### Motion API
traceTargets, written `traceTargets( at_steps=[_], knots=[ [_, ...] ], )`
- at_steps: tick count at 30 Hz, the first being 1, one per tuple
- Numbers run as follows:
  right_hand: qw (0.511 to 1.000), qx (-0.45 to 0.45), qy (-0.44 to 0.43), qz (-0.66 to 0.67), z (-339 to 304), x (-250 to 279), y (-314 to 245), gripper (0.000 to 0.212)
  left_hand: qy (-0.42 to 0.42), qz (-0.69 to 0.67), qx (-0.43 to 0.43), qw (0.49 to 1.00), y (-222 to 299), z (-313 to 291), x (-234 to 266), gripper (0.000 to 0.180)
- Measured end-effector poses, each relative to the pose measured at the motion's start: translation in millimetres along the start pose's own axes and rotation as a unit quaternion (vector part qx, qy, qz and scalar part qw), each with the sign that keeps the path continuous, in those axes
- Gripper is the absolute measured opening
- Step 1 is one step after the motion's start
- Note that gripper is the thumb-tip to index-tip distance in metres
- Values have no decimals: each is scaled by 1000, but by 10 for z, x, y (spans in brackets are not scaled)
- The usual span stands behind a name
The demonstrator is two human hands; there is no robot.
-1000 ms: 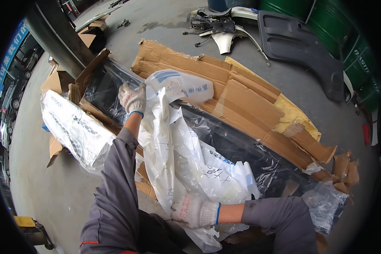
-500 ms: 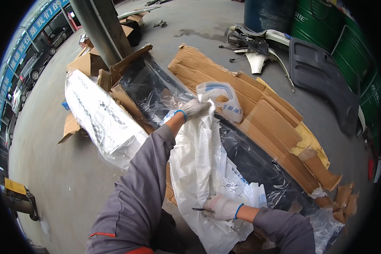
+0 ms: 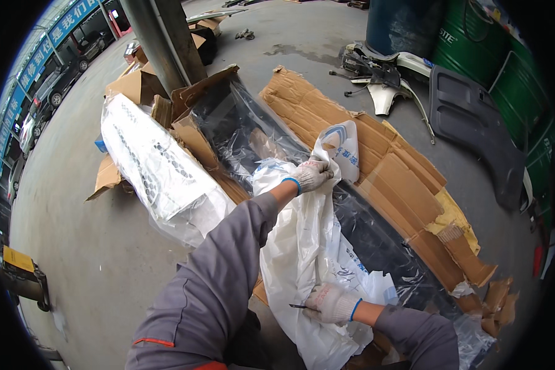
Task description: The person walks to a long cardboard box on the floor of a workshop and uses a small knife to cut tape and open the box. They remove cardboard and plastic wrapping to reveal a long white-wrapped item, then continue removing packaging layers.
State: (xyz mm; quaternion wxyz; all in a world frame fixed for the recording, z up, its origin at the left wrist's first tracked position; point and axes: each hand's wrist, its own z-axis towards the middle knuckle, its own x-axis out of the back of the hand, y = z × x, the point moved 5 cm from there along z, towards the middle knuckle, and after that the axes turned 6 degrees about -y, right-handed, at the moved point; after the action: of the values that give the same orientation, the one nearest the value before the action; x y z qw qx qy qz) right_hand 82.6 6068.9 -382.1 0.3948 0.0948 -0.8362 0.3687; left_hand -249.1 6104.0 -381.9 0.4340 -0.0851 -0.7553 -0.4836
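Observation:
My left hand [image 3: 312, 176], in a white knit glove with a blue cuff, is closed on the gathered upper part of a white plastic bag [image 3: 287, 246]. A loop of the bag with blue print [image 3: 346, 148] stands up beyond the fingers. Lower down, my right hand [image 3: 332, 303], gloved alike, rests against the bag, closed around a small knife [image 3: 298, 306]; only its thin dark tip shows. Beneath the bag lies a long black panel [image 3: 376, 228] wrapped in clear film, set in an opened cardboard box [image 3: 407, 191].
Left of the box lies a long white part [image 3: 160, 166] in clear plastic. A metal post [image 3: 157, 43] rises behind it. At the right are a dark door trim panel [image 3: 472, 123], white broken car parts [image 3: 385, 98] and green drums [image 3: 468, 37]. Torn cardboard [image 3: 496, 302] lies at the lower right.
My left hand has shifted right and slightly nearer, pulling the bag's top along. My right hand keeps the knife and has moved a little right. The view has shifted slightly.

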Motion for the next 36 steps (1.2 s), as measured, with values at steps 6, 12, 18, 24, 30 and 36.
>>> traceTargets(
  at_steps=[6,12,18,24,30,36],
  knots=[
    [999,35,15,-14,-34,118,-179,35,5,12,166,986,-57,-37,53,110],
    [999,30,27,-16,-53,173,-227,34,-101,127,188,969,-58,-14,-55,103],
    [999,-3,-1,34,-51,43,-104,36,-142,185,120,965,-274,-42,-55,61],
    [969,-110,57,212,-513,127,193,37,-140,158,94,973,80,-93,302,59],
    [821,-153,127,535,-783,87,774,35,-102,262,35,959,-438,-439,645,42],
    [786,-350,208,465,-1022,95,1225,43,-128,300,9,945,-293,-438,282,32]
  ],
)
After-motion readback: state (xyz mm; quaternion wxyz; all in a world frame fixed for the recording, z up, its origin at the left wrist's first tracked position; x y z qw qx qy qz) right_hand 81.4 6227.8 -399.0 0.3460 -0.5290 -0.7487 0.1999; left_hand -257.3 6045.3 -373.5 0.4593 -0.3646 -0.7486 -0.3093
